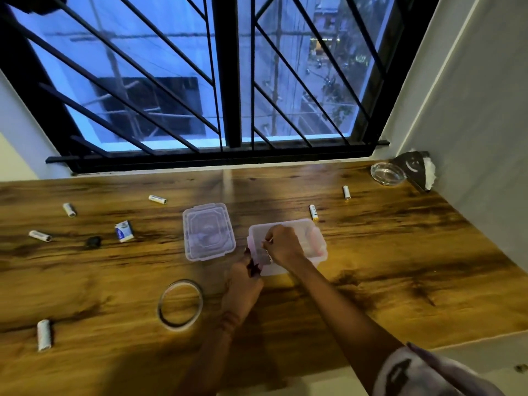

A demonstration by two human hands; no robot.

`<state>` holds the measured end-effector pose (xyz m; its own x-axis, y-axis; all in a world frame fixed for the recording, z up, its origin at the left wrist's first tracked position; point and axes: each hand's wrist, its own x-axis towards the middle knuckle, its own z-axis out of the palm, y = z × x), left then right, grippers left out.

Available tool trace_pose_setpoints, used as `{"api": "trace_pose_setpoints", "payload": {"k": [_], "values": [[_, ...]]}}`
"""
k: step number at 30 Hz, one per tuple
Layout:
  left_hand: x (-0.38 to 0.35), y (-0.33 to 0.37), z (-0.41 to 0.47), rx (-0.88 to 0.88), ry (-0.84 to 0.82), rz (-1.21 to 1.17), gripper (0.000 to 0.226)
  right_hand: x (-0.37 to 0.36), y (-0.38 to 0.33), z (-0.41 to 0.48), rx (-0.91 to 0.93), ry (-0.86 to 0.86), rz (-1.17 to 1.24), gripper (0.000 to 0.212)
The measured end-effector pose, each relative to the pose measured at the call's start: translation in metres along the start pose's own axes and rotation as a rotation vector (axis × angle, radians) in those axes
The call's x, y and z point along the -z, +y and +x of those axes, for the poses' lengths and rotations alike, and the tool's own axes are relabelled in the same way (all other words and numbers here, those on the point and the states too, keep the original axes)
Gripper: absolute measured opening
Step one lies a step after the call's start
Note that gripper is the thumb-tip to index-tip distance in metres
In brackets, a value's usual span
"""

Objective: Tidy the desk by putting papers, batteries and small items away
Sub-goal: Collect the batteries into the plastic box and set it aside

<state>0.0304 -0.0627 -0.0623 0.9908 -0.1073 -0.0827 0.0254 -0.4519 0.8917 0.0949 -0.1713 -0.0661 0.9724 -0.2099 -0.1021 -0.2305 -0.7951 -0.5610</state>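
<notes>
A clear plastic box (313, 241) with pink clips sits open at the middle of the wooden desk (400, 267). Its clear lid (208, 231) lies flat just to its left. My right hand (281, 242) is over the box's near left part, fingers pinched on a small white item. My left hand (243, 284) touches the box's near left corner, fingers curled against it. White batteries lie scattered: one (313, 212) behind the box, one (346, 192) at the back right, one (157, 199) at the back left, others (69, 209) (40, 235) at the far left.
A ring of clear tape (180, 304) lies near my left forearm. A paper roll (44, 335) rests at the front left. A small blue-white packet (124, 230) and a black lump (93, 242) sit left of the lid. A glass ashtray (388, 173) stands in the back right corner by the wall.
</notes>
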Motion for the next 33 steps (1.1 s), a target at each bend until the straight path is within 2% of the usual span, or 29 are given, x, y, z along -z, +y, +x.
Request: {"api": "trace_pose_setpoints", "payload": {"k": [4, 8, 11, 17, 21, 25, 28, 30, 33], "values": [[0.002, -0.002, 0.002, 0.022, 0.010, 0.024, 0.040, -0.003, 0.003, 0.003, 0.036, -0.005, 0.055, 0.021], [0.003, -0.002, 0.003, 0.020, 0.019, 0.040, 0.038, 0.027, 0.014, 0.015, 0.087, 0.293, 0.146, 0.020], [0.003, -0.001, 0.005, 0.037, 0.005, 0.048, 0.041, 0.055, 0.033, 0.045, 0.089, 0.368, 0.181, 0.013], [0.003, 0.000, 0.007, 0.035, 0.014, 0.096, 0.044, 0.052, 0.081, 0.101, -0.088, 0.139, -0.018, 0.016], [0.003, 0.000, 0.009, 0.046, 0.019, 0.120, 0.036, 0.049, 0.087, 0.105, -0.075, 0.159, -0.180, 0.016], [0.004, 0.003, 0.008, 0.063, 0.030, 0.125, 0.037, 0.059, 0.075, 0.092, -0.017, 0.248, -0.044, 0.015], [0.005, 0.004, 0.009, 0.073, 0.041, 0.114, 0.040, 0.068, 0.044, 0.055, 0.154, 0.293, 0.126, 0.010], [0.005, 0.002, 0.009, 0.079, 0.035, 0.098, 0.042, 0.065, 0.025, 0.028, 0.183, 0.171, 0.180, 0.005], [0.006, 0.002, 0.009, 0.088, 0.027, 0.098, 0.045, 0.043, 0.013, 0.006, 0.121, -0.113, 0.170, 0.006]]}}
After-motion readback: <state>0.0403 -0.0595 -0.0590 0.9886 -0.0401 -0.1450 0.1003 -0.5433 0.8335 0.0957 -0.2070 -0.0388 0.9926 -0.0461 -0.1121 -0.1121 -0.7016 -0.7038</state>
